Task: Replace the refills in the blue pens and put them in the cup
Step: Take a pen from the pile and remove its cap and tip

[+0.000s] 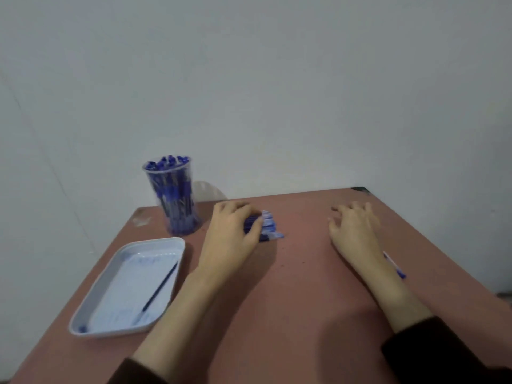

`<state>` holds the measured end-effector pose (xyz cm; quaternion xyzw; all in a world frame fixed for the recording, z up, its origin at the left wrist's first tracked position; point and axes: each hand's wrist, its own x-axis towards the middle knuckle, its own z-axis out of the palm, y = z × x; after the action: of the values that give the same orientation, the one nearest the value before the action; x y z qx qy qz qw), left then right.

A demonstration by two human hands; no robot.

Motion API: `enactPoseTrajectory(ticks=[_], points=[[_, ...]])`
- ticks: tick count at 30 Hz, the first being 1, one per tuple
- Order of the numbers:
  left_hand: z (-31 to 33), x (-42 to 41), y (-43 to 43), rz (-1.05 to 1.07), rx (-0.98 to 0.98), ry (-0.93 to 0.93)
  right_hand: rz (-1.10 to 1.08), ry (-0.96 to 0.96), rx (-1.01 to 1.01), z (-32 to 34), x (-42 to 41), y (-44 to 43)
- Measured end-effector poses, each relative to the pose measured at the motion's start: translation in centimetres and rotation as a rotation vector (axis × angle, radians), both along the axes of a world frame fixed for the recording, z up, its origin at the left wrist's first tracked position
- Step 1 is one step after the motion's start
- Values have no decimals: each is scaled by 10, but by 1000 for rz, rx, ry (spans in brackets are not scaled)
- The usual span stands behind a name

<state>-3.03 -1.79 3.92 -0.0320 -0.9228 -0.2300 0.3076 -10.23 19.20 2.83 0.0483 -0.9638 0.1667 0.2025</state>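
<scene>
A clear plastic cup (177, 198) full of several blue pens stands at the table's far left. My left hand (231, 234) lies over a small pile of blue pens (267, 228) near the table's middle, with its fingers curled round them. My right hand (353, 227) rests flat on the table to the right, fingers spread, holding nothing. Under my right wrist lies a single blue pen (396, 266), partly hidden by the forearm. A thin dark refill (160, 289) lies slanted in the white tray (110, 275).
The white tray sits at the near left of the reddish table (291, 286). A pale wall rises right behind the table's far edge. A rounded white object (207, 191) shows behind the cup.
</scene>
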Motion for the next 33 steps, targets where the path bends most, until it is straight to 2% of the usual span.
enactPoseTrajectory(ticks=[4, 9, 11, 15, 19, 24, 26, 29, 33], points=[[-26, 8, 13, -44, 91, -11, -196, -158, 54, 3, -2, 22], [-28, 8, -1, 7, 191, -37, -201, -193, 80, 5, -4, 29], [-25, 9, -4, 35, 286, -42, -121, -129, 65, 3, -5, 22], [-20, 12, -8, 30, 441, -84, 282, -20, -204, -1, 8, -8], [-16, 16, -10, 0, 513, -100, 554, -60, -176, 0, 33, -38], [-20, 15, -17, -162, 598, -322, 675, -143, -30, -4, 44, -51], [-21, 16, -18, -190, 545, -390, 692, -134, 22, -4, 46, -52], [-22, 16, -20, -215, 537, -417, 669, -101, 67, -4, 47, -52], [-19, 18, -19, -179, 615, -351, 628, -92, 43, -4, 46, -51]])
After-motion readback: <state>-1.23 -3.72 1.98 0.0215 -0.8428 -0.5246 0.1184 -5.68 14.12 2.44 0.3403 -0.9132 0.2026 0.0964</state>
